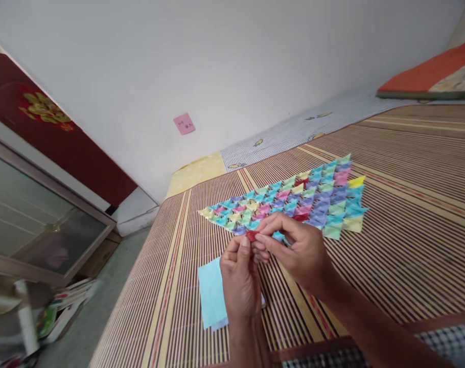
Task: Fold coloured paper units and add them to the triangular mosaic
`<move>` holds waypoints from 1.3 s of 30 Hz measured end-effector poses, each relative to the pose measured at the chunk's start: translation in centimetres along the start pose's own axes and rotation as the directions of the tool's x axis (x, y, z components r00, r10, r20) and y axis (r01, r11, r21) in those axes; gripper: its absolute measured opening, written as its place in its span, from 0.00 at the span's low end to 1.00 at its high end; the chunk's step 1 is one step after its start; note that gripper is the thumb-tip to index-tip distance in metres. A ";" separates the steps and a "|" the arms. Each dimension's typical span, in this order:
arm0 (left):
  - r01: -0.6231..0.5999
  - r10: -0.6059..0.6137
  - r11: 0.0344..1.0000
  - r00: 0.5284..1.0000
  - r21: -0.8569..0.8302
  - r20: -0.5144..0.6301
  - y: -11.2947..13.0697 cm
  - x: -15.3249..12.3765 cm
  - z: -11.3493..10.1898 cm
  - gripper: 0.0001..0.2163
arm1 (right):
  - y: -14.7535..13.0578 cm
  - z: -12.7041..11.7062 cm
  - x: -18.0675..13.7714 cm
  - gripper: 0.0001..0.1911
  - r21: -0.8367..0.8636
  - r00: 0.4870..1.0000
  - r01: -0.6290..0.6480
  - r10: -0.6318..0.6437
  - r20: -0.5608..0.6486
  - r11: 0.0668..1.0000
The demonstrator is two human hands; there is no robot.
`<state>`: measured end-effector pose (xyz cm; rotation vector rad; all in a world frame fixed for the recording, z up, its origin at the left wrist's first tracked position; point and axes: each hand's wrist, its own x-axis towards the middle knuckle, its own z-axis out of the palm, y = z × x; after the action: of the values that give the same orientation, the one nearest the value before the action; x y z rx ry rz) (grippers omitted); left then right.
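Note:
A small red folded paper piece (251, 235) is pinched between the fingertips of both hands, above the striped mat. My left hand (240, 276) grips it from the left with thumb and fingers. From the right, my right hand (299, 250) holds its other side between thumb and forefinger. Just behind the hands lie rows of folded paper pieces (324, 197) in blue, green, yellow, pink, purple and red, spread in a long wedge. Light blue paper sheets (211, 294) lie beside my left wrist, partly covered by it.
The striped mat (171, 286) covers the bed, whose left edge drops to a grey floor (113, 281). A pink note (184, 123) is stuck on the white wall. An orange folded quilt (427, 71) lies at the far right. A glass-paned door (37, 214) stands at the left.

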<state>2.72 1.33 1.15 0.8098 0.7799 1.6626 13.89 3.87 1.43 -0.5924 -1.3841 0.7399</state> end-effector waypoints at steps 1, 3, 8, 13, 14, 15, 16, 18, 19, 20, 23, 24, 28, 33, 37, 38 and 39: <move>-0.032 0.032 0.999 0.999 0.040 -0.003 -0.1 -0.1 0.0 0.10 | 0.0 0.0 0.0 0.07 -0.001 1.000 -0.009 0.009 -0.004 1.000; -0.104 0.107 0.982 0.994 0.157 -0.013 -0.3 -0.2 0.0 0.10 | 0.0 0.0 -0.1 0.06 -0.010 0.999 -0.050 0.050 -0.009 0.999; -0.171 0.192 0.928 0.981 0.331 -0.033 -0.5 -0.3 0.0 0.09 | -0.2 0.0 0.0 0.03 -0.047 0.996 -0.088 0.089 0.013 0.995; -0.155 0.168 0.954 0.985 0.256 -0.029 -0.7 -0.1 -0.4 0.06 | -0.1 0.0 0.2 0.05 -0.034 0.996 -0.065 0.067 0.053 0.997; -0.162 0.173 0.956 0.985 0.246 -0.022 -0.7 -0.1 -0.5 0.05 | -0.1 -0.1 0.3 0.05 -0.026 0.995 -0.074 0.076 0.064 0.997; -0.171 0.178 0.955 0.984 0.242 -0.011 -0.6 -0.1 -0.6 0.05 | -0.1 -0.2 0.3 0.04 -0.017 0.993 -0.089 0.090 0.075 0.996; -0.178 0.183 0.954 0.983 0.243 0.002 -0.6 -0.1 -0.7 0.04 | -0.1 -0.3 0.4 0.03 -0.004 0.990 -0.109 0.109 0.091 0.994; -0.190 0.190 0.945 0.981 0.268 0.028 -0.5 -0.2 -0.9 0.03 | 0.0 -0.5 0.5 0.03 0.034 0.979 -0.159 0.153 0.136 0.987; -0.198 0.195 0.935 0.980 0.294 0.040 -0.4 -0.2 -1.0 0.03 | 0.0 -0.5 0.5 0.03 0.056 0.972 -0.182 0.171 0.161 0.982; -0.206 0.200 0.922 0.978 0.328 0.052 -0.3 -0.3 -1.1 0.03 | 0.0 -0.6 0.5 0.04 0.075 0.966 -0.200 0.184 0.180 0.977; -0.225 0.217 0.886 0.974 0.405 0.068 -0.1 -0.3 -1.2 0.04 | 0.0 -0.7 0.6 0.05 0.097 0.963 -0.221 0.201 0.180 0.970; -0.222 0.213 0.885 0.975 0.409 0.069 0.0 -0.3 -1.1 0.05 | 0.0 -0.7 0.5 0.05 0.096 0.963 -0.226 0.207 0.175 0.969; -0.179 0.151 0.914 0.983 0.365 0.103 0.1 -0.1 -1.0 0.06 | 0.2 -0.6 0.4 0.05 0.094 0.961 -0.240 0.223 0.162 0.966; -0.203 0.196 0.902 0.979 0.381 0.057 0.5 0.0 -1.4 0.06 | 0.3 -1.0 0.8 0.04 -0.028 0.964 -0.194 0.195 0.183 0.981; -0.179 0.179 0.899 0.983 0.399 0.037 1.0 0.0 -1.7 0.06 | 0.3 -1.4 1.0 0.05 -0.089 0.958 -0.175 0.191 0.216 0.981; -0.169 0.167 0.903 0.985 0.396 0.038 1.0 0.1 -1.7 0.06 | 0.3 -1.4 1.0 0.05 -0.088 0.957 -0.177 0.193 0.218 0.980; -0.156 0.152 0.906 0.988 0.393 0.041 1.0 0.1 -1.6 0.06 | 0.4 -1.4 0.9 0.05 -0.086 0.957 -0.179 0.194 0.216 0.980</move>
<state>0.79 1.10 1.11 1.1872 1.0906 1.6594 15.29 4.87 1.60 -0.7161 -1.5796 0.9383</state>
